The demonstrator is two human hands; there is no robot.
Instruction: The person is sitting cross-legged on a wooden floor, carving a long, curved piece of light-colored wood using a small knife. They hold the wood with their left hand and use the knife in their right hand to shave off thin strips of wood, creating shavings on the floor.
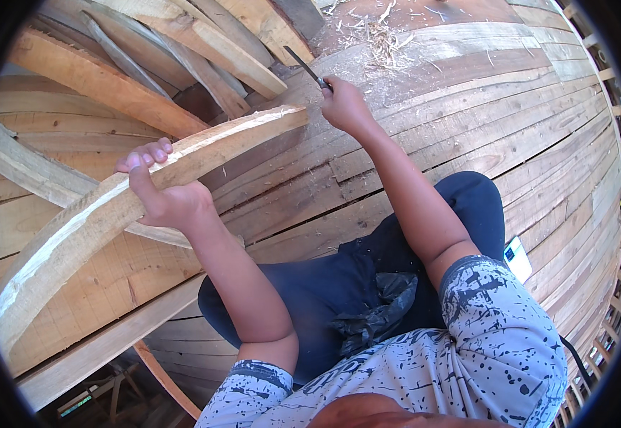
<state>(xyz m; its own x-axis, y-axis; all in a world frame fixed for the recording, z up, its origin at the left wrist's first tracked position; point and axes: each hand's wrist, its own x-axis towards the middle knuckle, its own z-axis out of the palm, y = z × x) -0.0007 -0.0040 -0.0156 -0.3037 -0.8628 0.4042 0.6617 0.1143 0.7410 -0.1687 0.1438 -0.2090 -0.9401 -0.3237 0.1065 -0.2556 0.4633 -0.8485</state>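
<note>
My left hand [162, 191] grips a long curved timber [235, 148], thumb and fingers wrapped over its upper edge. A pale, freshly cut strip runs along that edge. The timber slants from the lower left up to its end near the middle of the view. Raised just beyond that end, my right hand [345, 107] is closed round the handle of a long-bladed knife [302, 61]. Its narrow dark blade points up and left, apart from the timber. The blade's exact shape is hard to make out edge-on.
Wood shavings [385, 44] lie on the curved plank floor [410, 93]. Several loose boards [103, 78] are stacked at the upper left. Another curved rib [36, 167] passes under the timber. A phone-like white device [517, 260] sits by my right knee, and dark plastic [378, 314] rests in my lap.
</note>
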